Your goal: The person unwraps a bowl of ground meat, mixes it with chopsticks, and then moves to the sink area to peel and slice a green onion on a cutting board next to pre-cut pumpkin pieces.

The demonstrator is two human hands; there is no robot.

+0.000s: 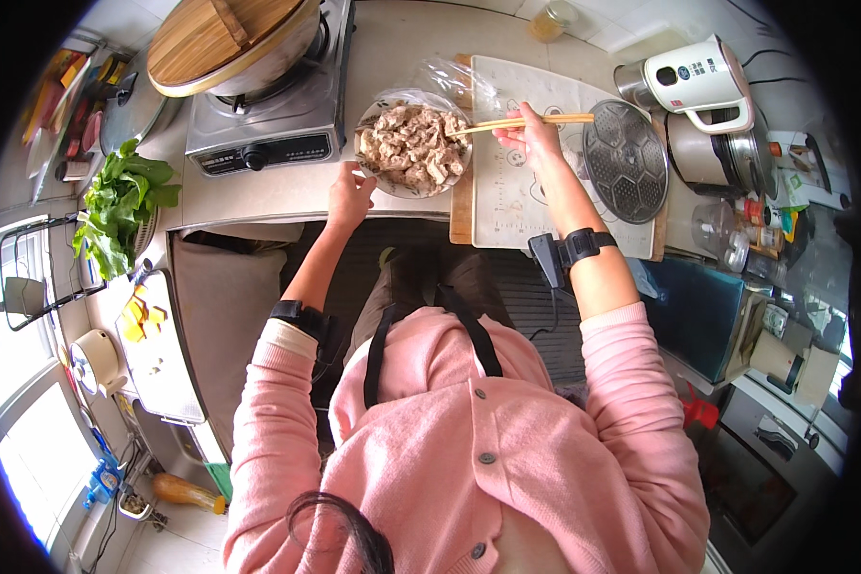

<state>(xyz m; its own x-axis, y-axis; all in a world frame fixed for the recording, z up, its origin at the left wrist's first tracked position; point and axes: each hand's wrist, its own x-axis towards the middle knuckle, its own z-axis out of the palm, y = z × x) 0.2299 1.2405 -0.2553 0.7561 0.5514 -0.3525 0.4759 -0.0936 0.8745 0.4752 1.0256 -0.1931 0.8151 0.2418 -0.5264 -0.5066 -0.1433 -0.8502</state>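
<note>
Coated chunks of meat (412, 143) fill a patterned bowl (404, 191) on the counter. My left hand (351, 195) is at the bowl's lower left rim, its fingers against the edge; whether they grip it is hard to tell. A pair of wooden chopsticks (567, 118) lies in the grasp of my right hand (529, 136), over a pale mat with printed markings (502, 208). The chopstick tips touch the meat at the bowl's right side. Clear plastic film (448, 80) lies crumpled behind the bowl.
A gas stove (265, 136) with a wood-lidded wok (204, 43) stands left. On the mat's right side lies a round perforated metal plate (626, 161); beyond it are a white appliance (696, 82) and a metal pot (703, 151). Leafy greens (125, 204) sit far left.
</note>
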